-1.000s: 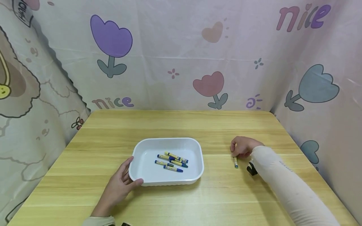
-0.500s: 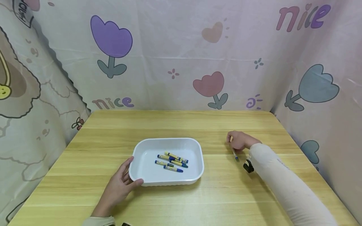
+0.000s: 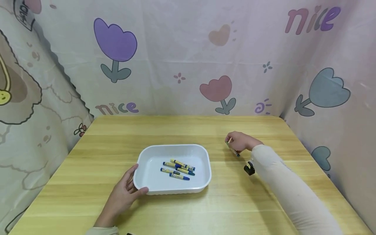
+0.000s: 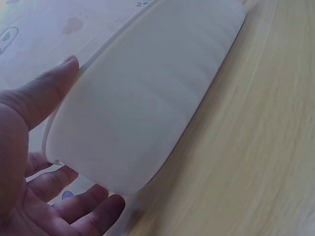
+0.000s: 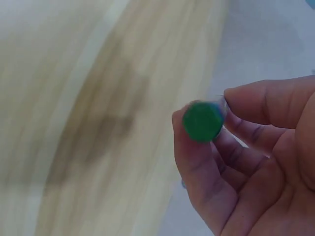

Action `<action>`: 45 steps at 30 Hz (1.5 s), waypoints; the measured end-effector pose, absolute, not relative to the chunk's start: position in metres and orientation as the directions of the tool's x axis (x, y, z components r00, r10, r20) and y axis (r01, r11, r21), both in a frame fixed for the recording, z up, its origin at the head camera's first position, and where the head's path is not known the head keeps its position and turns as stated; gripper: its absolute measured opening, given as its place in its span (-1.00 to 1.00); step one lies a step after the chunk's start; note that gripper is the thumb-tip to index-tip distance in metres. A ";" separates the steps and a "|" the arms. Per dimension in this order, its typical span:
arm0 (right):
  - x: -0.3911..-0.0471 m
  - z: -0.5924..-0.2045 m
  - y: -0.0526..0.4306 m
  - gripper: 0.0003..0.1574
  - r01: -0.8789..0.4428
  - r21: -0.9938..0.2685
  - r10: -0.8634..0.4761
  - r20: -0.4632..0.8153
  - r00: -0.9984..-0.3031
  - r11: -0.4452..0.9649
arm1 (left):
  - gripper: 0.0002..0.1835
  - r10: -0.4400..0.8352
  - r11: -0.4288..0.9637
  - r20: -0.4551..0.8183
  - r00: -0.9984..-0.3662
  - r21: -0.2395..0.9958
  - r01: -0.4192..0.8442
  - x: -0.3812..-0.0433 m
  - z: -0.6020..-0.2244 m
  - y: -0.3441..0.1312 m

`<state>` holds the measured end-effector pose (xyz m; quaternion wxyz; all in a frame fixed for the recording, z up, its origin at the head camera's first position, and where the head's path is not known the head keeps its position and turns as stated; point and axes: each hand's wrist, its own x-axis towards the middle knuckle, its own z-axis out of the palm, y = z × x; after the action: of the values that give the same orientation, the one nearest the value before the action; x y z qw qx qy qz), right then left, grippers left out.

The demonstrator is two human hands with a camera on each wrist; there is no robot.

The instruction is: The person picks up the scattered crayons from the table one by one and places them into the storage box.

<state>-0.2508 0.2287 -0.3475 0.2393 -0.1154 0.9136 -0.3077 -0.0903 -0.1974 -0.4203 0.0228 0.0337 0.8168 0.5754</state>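
Note:
My left hand (image 3: 121,193) holds the left near corner of a white plastic tray (image 3: 149,179), thumb at the near rim and fingers round the left end. The left wrist view shows the thumb (image 4: 51,88) against the tray's side wall and the fingertips along its end. Several crayons (image 3: 180,177) in yellow wrappers with blue and dark tips lie in the middle of the tray. To the right of the tray, my right hand (image 3: 242,142) pinches a crayon (image 3: 234,151) between thumb and forefinger. Its flat green end (image 5: 203,122) faces the camera in the right wrist view.
Beneath everything is a wood-grain table (image 3: 188,130), backed by a patterned cloth (image 3: 170,39) that also hangs at both sides. A small black clip-like piece (image 3: 249,168) is attached at my right sleeve (image 3: 282,176).
My right hand has moved left and a little away from me, carrying the crayon off its spot on the table. The left hand and the tray have stayed in place.

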 end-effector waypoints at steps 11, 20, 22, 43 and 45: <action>-0.257 -0.333 0.200 -0.63 -0.146 -0.632 -0.420 -0.308 -0.854 0.761 | -0.01 0.080 0.344 0.006 -0.997 0.938 0.033 -0.090 -0.422 -0.197; -0.257 -0.325 0.167 -0.58 -0.171 -0.653 -0.452 -0.288 -0.844 0.737 | -0.02 0.084 0.343 0.006 -0.996 0.939 0.034 -0.089 -0.420 -0.198; -0.257 -0.324 0.160 -0.57 -0.182 -0.652 -0.460 -0.284 -0.841 0.736 | -0.02 0.084 0.340 0.008 -0.996 0.940 0.036 -0.089 -0.420 -0.198; -0.256 -0.324 0.101 -0.57 -0.272 -0.655 -0.596 -0.338 -0.728 0.704 | -0.02 0.086 0.353 0.009 -0.996 0.935 0.039 -0.090 -0.420 -0.198; -0.255 -0.324 0.094 -0.56 -0.284 -0.648 -0.607 -0.349 -0.714 0.707 | -0.01 0.091 0.347 0.009 -0.996 0.937 0.040 -0.090 -0.419 -0.198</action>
<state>-0.2554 0.0944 -0.3241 0.2812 -0.2532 0.8799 -0.2875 -0.0897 -0.1984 -0.4192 0.0221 0.0398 0.8205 0.5698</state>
